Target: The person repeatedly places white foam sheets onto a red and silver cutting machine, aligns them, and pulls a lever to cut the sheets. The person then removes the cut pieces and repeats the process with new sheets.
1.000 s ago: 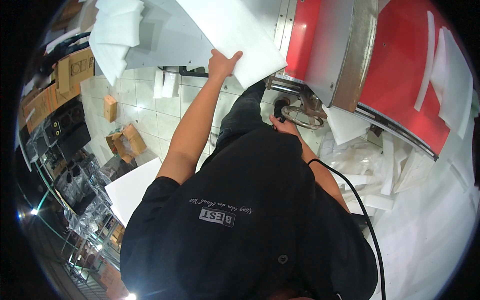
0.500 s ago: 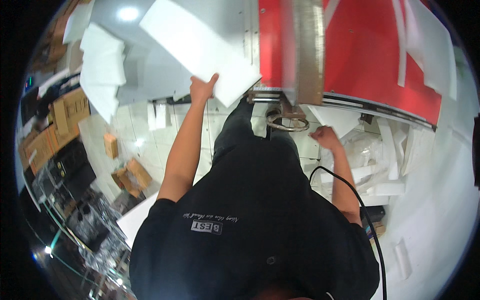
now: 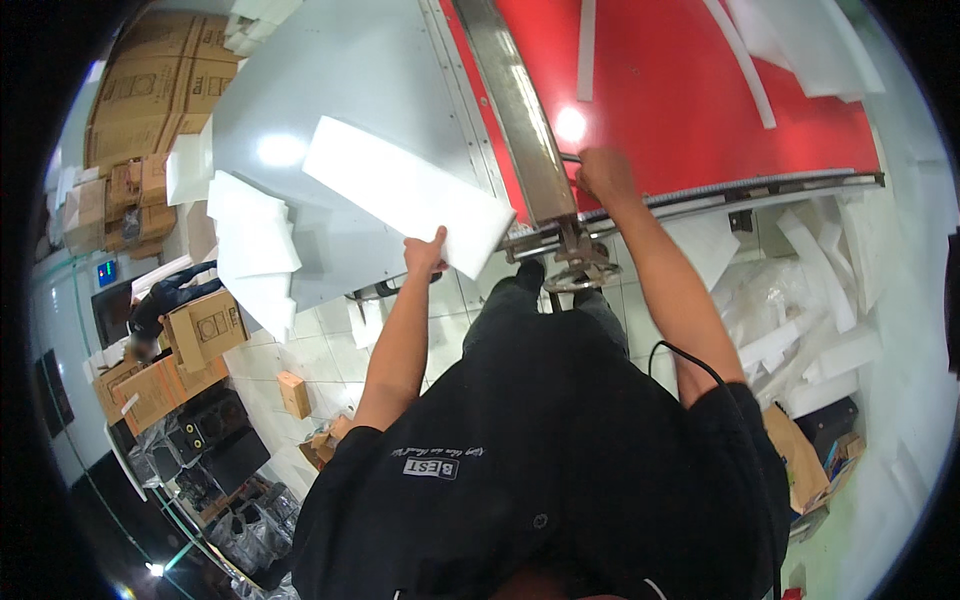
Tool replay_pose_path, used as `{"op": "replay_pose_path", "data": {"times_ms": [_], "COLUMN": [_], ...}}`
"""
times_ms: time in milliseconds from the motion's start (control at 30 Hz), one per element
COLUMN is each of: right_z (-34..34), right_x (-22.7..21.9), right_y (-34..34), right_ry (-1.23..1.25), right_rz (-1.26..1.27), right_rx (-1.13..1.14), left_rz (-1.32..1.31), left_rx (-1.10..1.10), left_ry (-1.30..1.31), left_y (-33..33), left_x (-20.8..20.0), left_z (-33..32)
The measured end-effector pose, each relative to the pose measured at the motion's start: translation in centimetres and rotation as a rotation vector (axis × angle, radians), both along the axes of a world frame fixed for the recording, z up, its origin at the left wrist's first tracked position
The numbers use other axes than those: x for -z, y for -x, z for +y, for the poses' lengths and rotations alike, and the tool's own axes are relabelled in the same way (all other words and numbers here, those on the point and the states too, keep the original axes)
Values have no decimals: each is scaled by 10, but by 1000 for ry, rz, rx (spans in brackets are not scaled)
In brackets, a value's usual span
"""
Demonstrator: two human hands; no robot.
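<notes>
My left hand grips the lower edge of a white foam sheet, thumb on top and fingers beneath. The sheet lies slanted on the grey table, its right corner close to the long metal beam. My right hand is closed around a short dark handle on the right side of that beam, over the red table top. Its fingers are partly hidden. A metal handwheel hangs at the beam's near end, in front of my legs.
A stack of white foam sheets overhangs the grey table's left edge. White strips and sheets lie on the red top. Foam offcuts and clear plastic fill the floor at right. Cardboard boxes and another person are at left.
My right hand has risen from beside the handwheel to the handle on the beam and closed on it. The left hand keeps its hold on the foam sheet. The view has shifted.
</notes>
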State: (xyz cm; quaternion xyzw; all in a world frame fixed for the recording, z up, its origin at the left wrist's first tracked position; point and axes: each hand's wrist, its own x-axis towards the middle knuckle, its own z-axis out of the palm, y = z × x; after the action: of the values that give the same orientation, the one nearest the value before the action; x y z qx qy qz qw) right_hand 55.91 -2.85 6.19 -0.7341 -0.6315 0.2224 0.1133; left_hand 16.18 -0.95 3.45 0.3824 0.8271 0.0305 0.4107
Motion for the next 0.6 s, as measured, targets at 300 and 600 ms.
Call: {"op": "replay_pose_path", "data": {"times_ms": [300,600], "right_z": [-25,-224], "right_x": [-2,-14], "right_y": [-20,-4], "right_ry": [22,-90], "right_rz": [395,220], "right_rx": [118,941], "left_rz": [-388,144], "left_rx": [-244,1035], "left_ry": [-109,-441], "left_y": [-38,-28], "left_x": [33,-31], "left_z": [-2,87]}}
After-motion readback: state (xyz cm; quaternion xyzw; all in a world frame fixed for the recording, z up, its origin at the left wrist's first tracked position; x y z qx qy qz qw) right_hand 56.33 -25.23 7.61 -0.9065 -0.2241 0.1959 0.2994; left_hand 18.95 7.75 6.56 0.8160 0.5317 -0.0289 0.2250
